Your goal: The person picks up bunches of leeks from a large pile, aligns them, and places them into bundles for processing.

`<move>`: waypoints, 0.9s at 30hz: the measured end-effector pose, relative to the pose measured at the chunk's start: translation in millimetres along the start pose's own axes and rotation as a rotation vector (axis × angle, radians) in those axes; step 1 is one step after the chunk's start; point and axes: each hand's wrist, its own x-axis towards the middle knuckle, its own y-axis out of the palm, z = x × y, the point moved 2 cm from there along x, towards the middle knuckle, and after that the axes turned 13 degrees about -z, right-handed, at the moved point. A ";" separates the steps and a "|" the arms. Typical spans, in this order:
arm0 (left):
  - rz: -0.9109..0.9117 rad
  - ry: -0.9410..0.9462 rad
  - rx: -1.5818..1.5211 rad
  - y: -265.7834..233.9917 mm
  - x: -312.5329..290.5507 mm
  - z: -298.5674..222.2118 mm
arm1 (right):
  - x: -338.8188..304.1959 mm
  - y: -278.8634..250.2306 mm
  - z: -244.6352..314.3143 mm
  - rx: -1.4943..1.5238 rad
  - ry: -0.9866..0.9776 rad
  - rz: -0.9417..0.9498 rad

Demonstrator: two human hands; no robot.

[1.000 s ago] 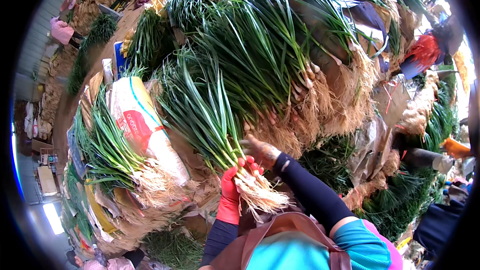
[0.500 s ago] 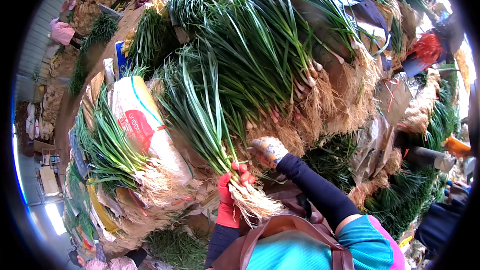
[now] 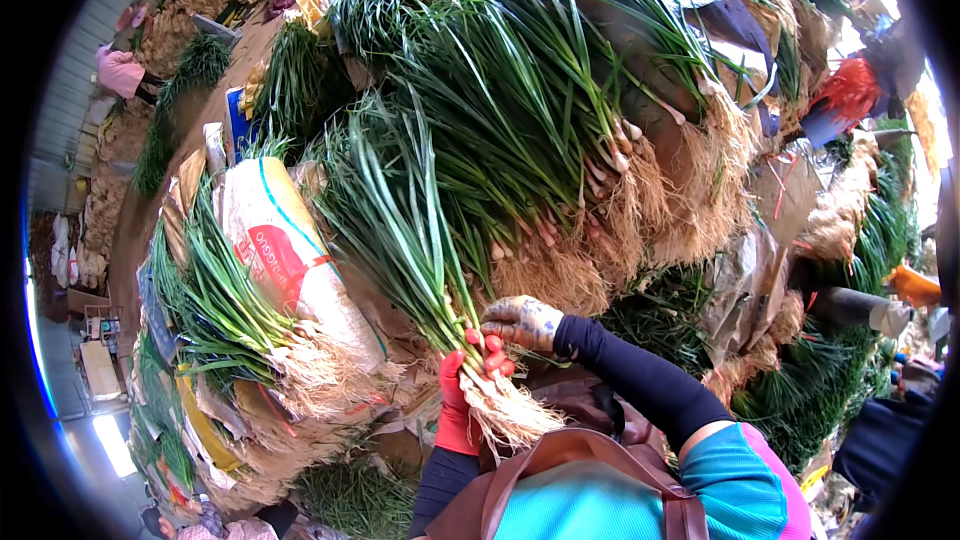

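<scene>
A bunch of green garlic [image 3: 425, 290] with long green leaves and pale stringy roots lies across my lap front, tilted up to the left. My left hand [image 3: 462, 388], in a red glove, wraps around its stems just above the roots. My right hand [image 3: 525, 322], in a pale, stained patterned glove, is at the same stems beside the red fingertips. Its fingers are bent and pressed together on the stalks; their tips are partly hidden. Beyond both hands spreads a large heap of green garlic [image 3: 520, 110], its small bulbs and roots toward me.
At left, another bunch [image 3: 235, 310] rests against a white sack [image 3: 280, 230] with a red print. Loose greens [image 3: 355, 495] lie near my left forearm. More bundles and plastic sheeting [image 3: 740, 295] are at right. A person in pink [image 3: 122, 72] is far off at upper left.
My right hand has moved down and slightly left, from just beyond the bunch onto its stems next to my left hand. The left hand keeps its hold with almost no shift.
</scene>
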 end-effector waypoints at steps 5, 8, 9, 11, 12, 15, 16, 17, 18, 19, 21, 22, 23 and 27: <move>0.001 0.042 0.021 -9.0 12.0 -5.5 | -3.3 -16.0 6.7 -0.627 -0.001 0.080; -0.073 0.151 0.078 11.5 8.6 -10.8 | -3.4 -20.0 -19.5 -0.709 0.148 0.319; -0.083 0.042 0.016 11.2 10.0 -14.6 | 6.1 -33.0 -25.3 -0.814 0.269 0.093; -0.124 0.096 0.060 14.5 11.8 -19.6 | 27.9 -61.6 -13.8 -0.981 0.315 -0.251; -0.099 0.081 0.104 6.5 18.8 -19.8 | 30.2 -70.6 -19.0 -1.053 0.248 -0.375; 0.048 -0.071 0.135 6.8 36.5 -15.6 | 31.4 -78.0 -49.4 -1.036 0.265 -0.350; 0.063 -0.086 0.132 -14.8 42.5 -22.2 | 27.5 -67.2 -29.1 -1.005 0.278 -0.339; -0.001 -0.056 0.177 -1.0 45.1 -14.5 | 12.9 -61.2 -22.9 -0.936 0.261 -0.351; -0.066 -0.020 0.226 14.8 46.6 -8.0 | -0.9 -53.6 -15.4 -0.862 0.240 -0.364; -0.060 -0.067 0.166 7.6 46.8 -9.5 | -12.6 -45.3 3.9 -0.733 0.214 -0.301; -0.100 -0.108 0.240 -0.5 52.7 -10.7 | -31.5 -31.2 16.0 -0.561 0.217 -0.184; -0.100 -0.127 0.273 -2.2 55.0 -9.3 | -40.2 -33.1 11.2 -0.402 0.146 -0.107; -0.065 -0.109 0.274 -2.8 54.9 -8.0 | -40.0 -36.5 2.9 -0.243 0.268 -0.218; -0.221 -0.064 0.391 -16.5 51.5 -10.3 | -6.1 -45.9 9.0 -0.369 0.362 -0.300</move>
